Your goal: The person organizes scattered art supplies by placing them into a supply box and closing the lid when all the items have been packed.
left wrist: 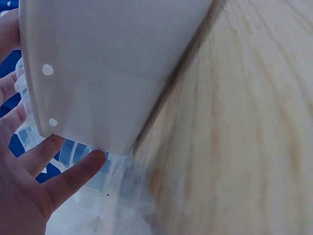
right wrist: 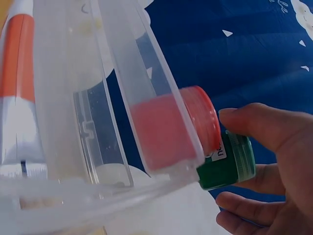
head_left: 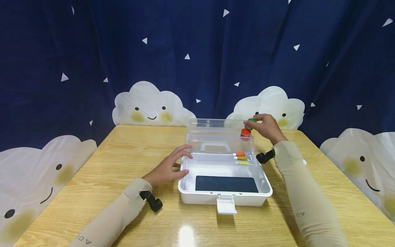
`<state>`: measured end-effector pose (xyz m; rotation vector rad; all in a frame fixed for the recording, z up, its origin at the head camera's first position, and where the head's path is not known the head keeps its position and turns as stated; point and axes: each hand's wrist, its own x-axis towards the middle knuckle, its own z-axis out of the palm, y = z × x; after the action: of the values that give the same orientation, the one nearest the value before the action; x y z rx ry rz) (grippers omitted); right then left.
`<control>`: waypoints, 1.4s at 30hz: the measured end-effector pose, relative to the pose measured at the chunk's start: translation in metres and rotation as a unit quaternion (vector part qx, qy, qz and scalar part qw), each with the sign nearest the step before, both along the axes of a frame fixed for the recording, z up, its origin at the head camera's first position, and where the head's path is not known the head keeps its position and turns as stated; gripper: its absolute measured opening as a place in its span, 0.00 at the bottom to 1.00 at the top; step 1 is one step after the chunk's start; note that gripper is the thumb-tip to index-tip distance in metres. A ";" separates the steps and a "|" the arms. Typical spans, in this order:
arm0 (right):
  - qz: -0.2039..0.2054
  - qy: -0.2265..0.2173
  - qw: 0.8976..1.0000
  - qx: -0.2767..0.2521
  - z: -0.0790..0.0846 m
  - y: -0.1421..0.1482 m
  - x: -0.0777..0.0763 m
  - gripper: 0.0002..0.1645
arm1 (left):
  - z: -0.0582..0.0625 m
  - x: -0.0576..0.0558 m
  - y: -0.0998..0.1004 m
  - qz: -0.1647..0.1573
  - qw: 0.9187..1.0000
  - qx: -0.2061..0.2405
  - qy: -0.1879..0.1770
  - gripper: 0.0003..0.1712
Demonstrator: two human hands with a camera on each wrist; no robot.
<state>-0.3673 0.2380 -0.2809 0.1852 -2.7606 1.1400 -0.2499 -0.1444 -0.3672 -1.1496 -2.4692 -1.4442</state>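
Observation:
The white box (head_left: 191, 198) stands open on the table, its clear stepped trays (head_left: 205, 139) raised at the back. My left hand (head_left: 169, 168) rests at the box's left rim, fingers spread; in the left wrist view, fingertips (left wrist: 98, 159) are right at the box's corner. With thumb and fingers my right hand (head_left: 267, 127) pinches a small green jar (right wrist: 222, 166) at the upper tray's right end. A red jar (right wrist: 164, 132) sits in that tray, just in front of the green one. Orange, ochre and yellow paint tubes (head_left: 240, 154) lie in the lower tray.
Inside the box's base is a dark rectangular panel (head_left: 226, 184). The front latch (head_left: 226, 204) hangs down. A small white object (head_left: 304, 162) lies on the wooden table (head_left: 148, 137) beyond the right sleeve. Behind hangs a dark blue curtain (head_left: 166, 44) with clouds.

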 end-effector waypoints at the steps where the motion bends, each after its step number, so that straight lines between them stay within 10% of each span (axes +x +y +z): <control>1: 0.002 -0.001 1.000 0.001 0.000 -0.001 0.000 0.42 | 0.000 0.000 0.000 0.000 1.000 0.000 0.000 0.23; 29: 0.016 -0.065 0.997 0.035 0.002 -0.038 -0.007 0.50 | 0.002 0.001 0.000 0.001 1.000 -0.008 -0.002 0.23; 42: 0.046 -0.065 0.996 0.043 0.002 -0.044 -0.004 0.31 | 0.002 0.002 0.000 0.001 1.000 -0.006 0.000 0.23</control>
<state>-0.3713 0.1945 -0.2789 0.2593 -2.9466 1.0920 -0.2478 -0.1444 -0.3648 -1.1495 -2.4820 -1.4312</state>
